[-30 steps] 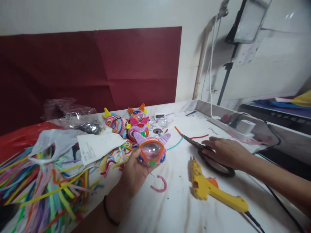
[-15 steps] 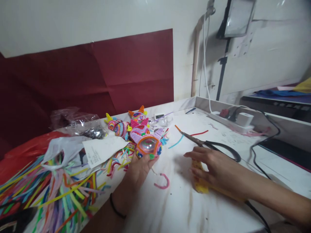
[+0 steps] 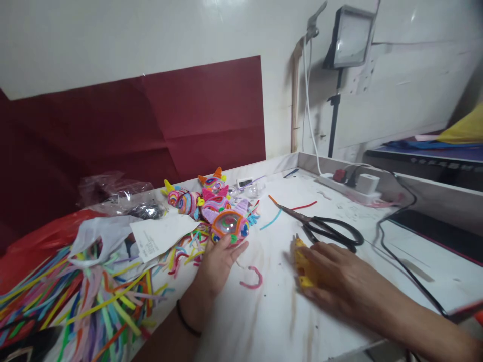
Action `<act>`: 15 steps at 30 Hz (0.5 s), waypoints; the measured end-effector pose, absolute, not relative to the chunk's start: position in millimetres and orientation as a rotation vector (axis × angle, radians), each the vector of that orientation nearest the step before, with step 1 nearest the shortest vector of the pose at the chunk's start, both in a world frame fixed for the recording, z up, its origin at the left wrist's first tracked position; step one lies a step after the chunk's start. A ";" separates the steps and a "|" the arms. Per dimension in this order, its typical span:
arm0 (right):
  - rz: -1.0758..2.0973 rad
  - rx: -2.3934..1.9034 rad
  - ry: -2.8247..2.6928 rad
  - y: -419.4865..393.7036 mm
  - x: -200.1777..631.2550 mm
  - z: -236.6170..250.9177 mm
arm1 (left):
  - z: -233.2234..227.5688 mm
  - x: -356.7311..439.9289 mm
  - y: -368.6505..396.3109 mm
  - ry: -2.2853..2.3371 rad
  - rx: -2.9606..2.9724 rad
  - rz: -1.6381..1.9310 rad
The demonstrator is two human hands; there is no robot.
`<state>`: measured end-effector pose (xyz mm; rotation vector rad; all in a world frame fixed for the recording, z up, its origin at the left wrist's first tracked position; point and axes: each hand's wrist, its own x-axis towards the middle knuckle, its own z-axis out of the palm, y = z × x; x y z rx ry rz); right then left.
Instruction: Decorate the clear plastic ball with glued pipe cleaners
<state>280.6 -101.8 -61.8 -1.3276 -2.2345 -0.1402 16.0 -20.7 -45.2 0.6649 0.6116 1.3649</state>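
Observation:
My left hand (image 3: 219,261) reaches forward on the white table (image 3: 271,322), its fingertips on a pipe-cleaner ornament with a clear dome (image 3: 229,224). The ornament sits low against a cluster of similar colourful ornaments (image 3: 199,198). My right hand (image 3: 339,284) lies over a yellow glue gun (image 3: 301,259) and grips it; only the gun's nozzle end shows. Black scissors (image 3: 332,231) lie just beyond that hand. A curved pink pipe cleaner piece (image 3: 253,279) rests between my two hands.
A heap of loose coloured pipe cleaners (image 3: 75,296) fills the left, with a paper slip (image 3: 158,234) and plastic bags (image 3: 113,188) behind. A power strip (image 3: 350,182) and black cable (image 3: 400,256) run along the right. A lamp (image 3: 349,37) hangs on the wall.
My right hand left the scissors and came down onto the glue gun. My left hand lowered the domed ornament toward the table beside the other ornaments.

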 end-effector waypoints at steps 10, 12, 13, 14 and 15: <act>0.287 -1.374 -2.111 -75.7 246.3 -29.9 | -46.2 19.4 -26.0 0.605 0.659 1.263; 0.458 -1.391 -2.047 -60.8 233.9 -23.9 | -45.8 21.9 -29.0 0.578 0.671 1.253; 0.552 -1.389 -2.009 -53.9 228.4 -22.1 | -45.6 23.3 -30.6 0.562 0.688 1.246; 0.632 -1.379 -1.980 -47.5 223.5 -21.2 | -45.4 24.6 -32.1 0.548 0.710 1.236; 0.692 -1.359 -1.963 -41.7 219.3 -21.3 | -45.3 25.9 -33.4 0.537 0.734 1.226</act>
